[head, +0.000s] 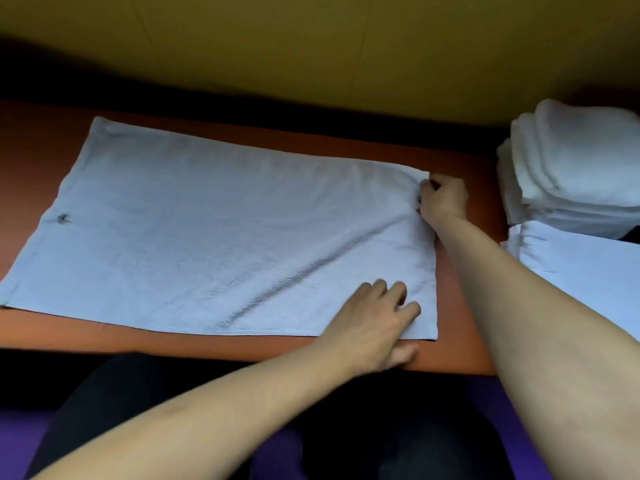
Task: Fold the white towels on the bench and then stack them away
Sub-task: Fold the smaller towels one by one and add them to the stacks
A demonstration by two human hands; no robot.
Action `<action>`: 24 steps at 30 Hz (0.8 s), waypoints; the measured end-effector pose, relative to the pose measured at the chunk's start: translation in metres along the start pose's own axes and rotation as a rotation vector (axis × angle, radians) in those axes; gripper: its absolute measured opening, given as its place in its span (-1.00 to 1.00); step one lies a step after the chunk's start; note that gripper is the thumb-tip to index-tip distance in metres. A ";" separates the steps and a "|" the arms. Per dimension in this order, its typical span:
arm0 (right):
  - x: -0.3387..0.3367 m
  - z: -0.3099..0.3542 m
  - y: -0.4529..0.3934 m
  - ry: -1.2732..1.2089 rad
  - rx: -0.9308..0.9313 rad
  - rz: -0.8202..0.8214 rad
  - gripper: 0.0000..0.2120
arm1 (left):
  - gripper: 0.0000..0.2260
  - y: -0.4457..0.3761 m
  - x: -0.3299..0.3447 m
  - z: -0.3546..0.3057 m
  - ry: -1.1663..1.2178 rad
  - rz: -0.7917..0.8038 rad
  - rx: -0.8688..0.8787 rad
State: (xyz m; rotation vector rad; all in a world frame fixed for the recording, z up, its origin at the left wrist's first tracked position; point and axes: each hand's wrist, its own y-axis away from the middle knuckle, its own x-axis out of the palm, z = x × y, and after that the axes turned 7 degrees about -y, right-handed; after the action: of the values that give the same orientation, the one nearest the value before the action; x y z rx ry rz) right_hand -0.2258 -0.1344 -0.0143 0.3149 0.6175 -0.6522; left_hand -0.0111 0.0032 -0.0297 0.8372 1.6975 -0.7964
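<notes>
A white towel (221,233) lies spread flat across the brown bench (464,282), with a small dark mark near its left edge. My right hand (443,199) pinches the towel's far right corner, fingers curled round the hem. At the near right corner my left hand (377,323) grips the edge, fingers on top and thumb under the cloth. A diagonal crease runs through the towel toward my left hand.
A stack of folded white towels (571,168) sits at the right end of the bench. Below it lies another folded white towel (585,268). A yellow wall (311,46) rises behind the bench. My dark-clothed lap and a purple seat (20,441) fill the foreground.
</notes>
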 end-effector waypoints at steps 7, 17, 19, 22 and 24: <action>-0.019 0.016 0.004 0.132 -0.015 0.102 -0.66 | -0.80 -0.012 0.003 -0.017 -0.020 -0.017 -0.168; -0.069 0.024 0.019 0.198 -0.056 0.077 -0.70 | -0.89 0.013 -0.039 -0.071 0.655 0.036 -0.453; -0.075 0.030 0.028 0.107 -0.071 0.072 -0.75 | -0.90 0.018 -0.051 -0.071 0.747 -0.043 -0.604; -0.069 0.057 0.042 -0.099 -0.052 0.050 -0.78 | -0.81 0.036 -0.075 -0.058 0.899 -0.168 -0.736; -0.056 0.079 0.051 -0.233 -0.014 0.042 -0.77 | -0.73 0.052 -0.088 -0.042 0.894 -0.264 -0.764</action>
State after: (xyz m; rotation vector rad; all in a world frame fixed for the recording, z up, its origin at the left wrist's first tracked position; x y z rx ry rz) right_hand -0.1932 -0.1056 0.0862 0.2346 0.3916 -0.6330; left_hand 0.0308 0.0525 0.0602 0.4248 2.6726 0.1744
